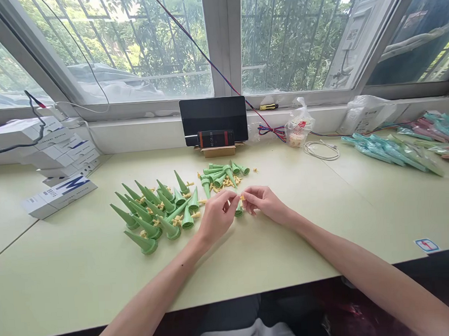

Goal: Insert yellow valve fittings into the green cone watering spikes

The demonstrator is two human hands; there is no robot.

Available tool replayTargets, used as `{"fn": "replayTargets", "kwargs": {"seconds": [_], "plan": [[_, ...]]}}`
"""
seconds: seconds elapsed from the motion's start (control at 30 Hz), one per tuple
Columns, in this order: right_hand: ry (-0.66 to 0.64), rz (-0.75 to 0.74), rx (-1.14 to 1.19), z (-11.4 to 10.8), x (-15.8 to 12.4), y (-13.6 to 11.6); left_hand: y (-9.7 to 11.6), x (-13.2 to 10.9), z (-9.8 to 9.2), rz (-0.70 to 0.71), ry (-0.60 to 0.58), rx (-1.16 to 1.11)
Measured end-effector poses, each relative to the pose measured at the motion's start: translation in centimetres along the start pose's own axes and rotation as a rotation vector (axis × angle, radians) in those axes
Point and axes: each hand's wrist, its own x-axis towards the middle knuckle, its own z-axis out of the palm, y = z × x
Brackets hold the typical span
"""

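My left hand [220, 210] and my right hand [265, 202] meet over the middle of the table, fingertips close together. Between them shows a small yellow plastic piece [242, 198], pinched in my right fingers. My left thumb and fingers are pressed together beside it; what lies inside that pinch is hidden. Just under the fingertips is the ringed base of a green plastic cone [238, 210], its upper part covered by my hand. Left of my hands stand several green cones [146, 228], many with yellow pieces. Beyond them is a heap of green cones [219, 174] with loose yellow pieces [225, 182].
A tablet [213, 115] leans at the window, with a phone [215, 138] before it. White boxes [55, 143] are stacked at left. To the right lie a knotted plastic bag [299, 125], a coiled white cable [321, 151] and bagged turquoise items [386, 150].
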Motion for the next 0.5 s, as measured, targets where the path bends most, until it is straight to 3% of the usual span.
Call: {"fn": "replayTargets", "kwargs": {"seconds": [0.13,0.3,0.4,0.5], "plan": [[0.046,-0.012,-0.001,-0.1,0.1,0.2,0.0,0.1,0.0,-0.019,0.001,0.019],[0.277,-0.079,-0.024,-1.0,0.5,0.6,-0.3,0.1,0.0,-0.082,0.037,0.036],[0.391,-0.102,-0.084,-1.4,0.7,0.9,-0.3,0.0,0.0,-0.135,-0.021,0.070],[0.416,-0.101,-0.133,-1.5,0.7,1.2,-0.2,-0.1,0.1,-0.177,-0.071,0.132]]}}
